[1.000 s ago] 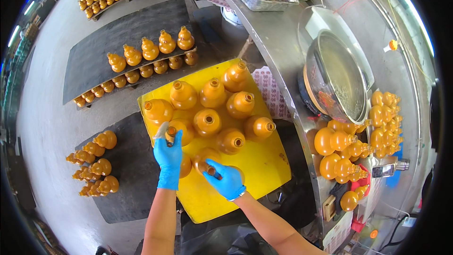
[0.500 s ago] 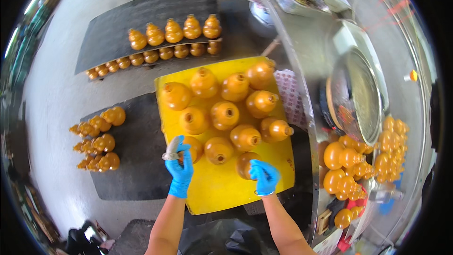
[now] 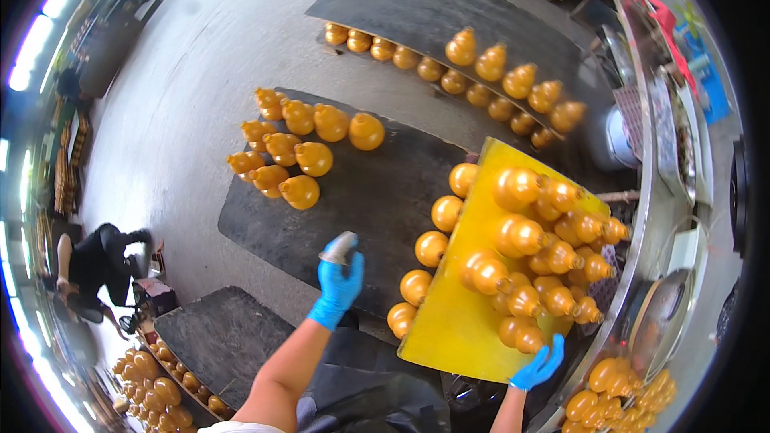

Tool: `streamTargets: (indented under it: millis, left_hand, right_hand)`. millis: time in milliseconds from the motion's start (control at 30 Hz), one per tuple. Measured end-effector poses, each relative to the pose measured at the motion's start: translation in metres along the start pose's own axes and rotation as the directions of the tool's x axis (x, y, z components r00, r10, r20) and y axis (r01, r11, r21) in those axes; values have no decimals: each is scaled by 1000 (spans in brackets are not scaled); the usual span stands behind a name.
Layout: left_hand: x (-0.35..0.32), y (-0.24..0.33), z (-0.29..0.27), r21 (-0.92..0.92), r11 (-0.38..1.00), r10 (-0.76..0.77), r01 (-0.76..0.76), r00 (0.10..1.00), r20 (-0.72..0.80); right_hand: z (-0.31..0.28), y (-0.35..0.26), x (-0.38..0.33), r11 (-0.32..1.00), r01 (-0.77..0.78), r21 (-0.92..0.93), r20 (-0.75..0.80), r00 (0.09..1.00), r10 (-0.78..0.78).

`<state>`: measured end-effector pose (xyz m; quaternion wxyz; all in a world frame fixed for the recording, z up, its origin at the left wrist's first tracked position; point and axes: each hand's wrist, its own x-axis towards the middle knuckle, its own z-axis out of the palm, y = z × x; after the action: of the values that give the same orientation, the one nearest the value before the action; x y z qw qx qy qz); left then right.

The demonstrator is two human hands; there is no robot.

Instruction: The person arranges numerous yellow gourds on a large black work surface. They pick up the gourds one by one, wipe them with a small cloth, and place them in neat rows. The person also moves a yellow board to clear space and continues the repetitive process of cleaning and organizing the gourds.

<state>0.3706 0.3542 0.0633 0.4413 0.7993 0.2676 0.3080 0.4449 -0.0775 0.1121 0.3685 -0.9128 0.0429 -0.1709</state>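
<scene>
Under my right hand (image 3: 539,365), clamped on its near edge, the stiff yellow board (image 3: 457,329) of gourd-shaped bottles (image 3: 521,236) feels heavy; left hand (image 3: 338,282) grips a scraper (image 3: 339,247).

Blue gloves on left hand (image 3: 338,287) and right hand (image 3: 541,364). Plain yellow board (image 3: 457,329); glossy orange-amber gourd-shaped pots (image 3: 517,236). Black mats (image 3: 377,184), grey floor (image 3: 184,96)

Pottery wkshp: rows of amber gourd-bottles (image 3: 513,80).

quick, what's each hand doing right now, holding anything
Left hand: closed around a small grey tool.
Right hand: grips the near edge of the yellow board loaded with orange gourd-shaped pots.
</scene>
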Motion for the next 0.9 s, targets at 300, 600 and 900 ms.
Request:
streamTargets:
  millis: [300,600,900]
  left_hand:
    - [154,-208,-146,156,954,-179,256,904,-389]
    - [194,-292,-122,-205,913,-405,352,845,-350]
    - [253,-284,-117,62,973,-215,224,968,-132]
  right_hand:
    - [174,-208,-96,950,245,195,637,705,-313]
    - [523,-339,-193,705,298,643,561,443,-699]
    - [561,-347,-185,923,-169,345,504,863,-30]
